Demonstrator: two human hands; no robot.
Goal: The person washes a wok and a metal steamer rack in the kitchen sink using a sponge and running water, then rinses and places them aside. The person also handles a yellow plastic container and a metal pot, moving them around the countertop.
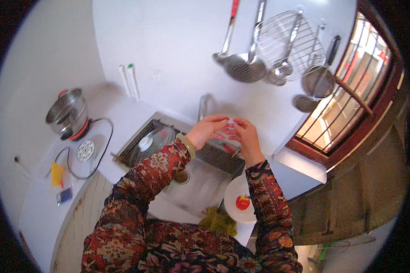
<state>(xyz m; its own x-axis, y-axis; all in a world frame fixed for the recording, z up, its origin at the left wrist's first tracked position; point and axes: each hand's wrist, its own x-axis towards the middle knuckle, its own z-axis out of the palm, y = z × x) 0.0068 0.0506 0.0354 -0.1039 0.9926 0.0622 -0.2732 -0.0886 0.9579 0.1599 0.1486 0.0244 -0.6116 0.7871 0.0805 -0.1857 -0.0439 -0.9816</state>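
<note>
Both hands are raised over a stainless steel sink [205, 191], just in front of the tap [205, 104]. My left hand [208, 131], with a pale bangle at the wrist, has its fingers bent and apart. My right hand [245, 136] faces it, fingers also bent and spread, the two sets of fingertips close together. I see nothing held between them, though the fingers are blurred. Below the hands, a small red and green item [228, 147] is partly hidden. A glass lid [160, 136] lies at the sink's left side, partly behind my left forearm.
A white plate [233, 194] with a red and yellow fruit or vegetable [242, 202] stands right of the sink. A yellow-green bundle [218, 221] lies at the front edge. Leftward are an electric pot [68, 114] and cord [112, 136]. Ladles and a skimmer [245, 68] hang on the wall.
</note>
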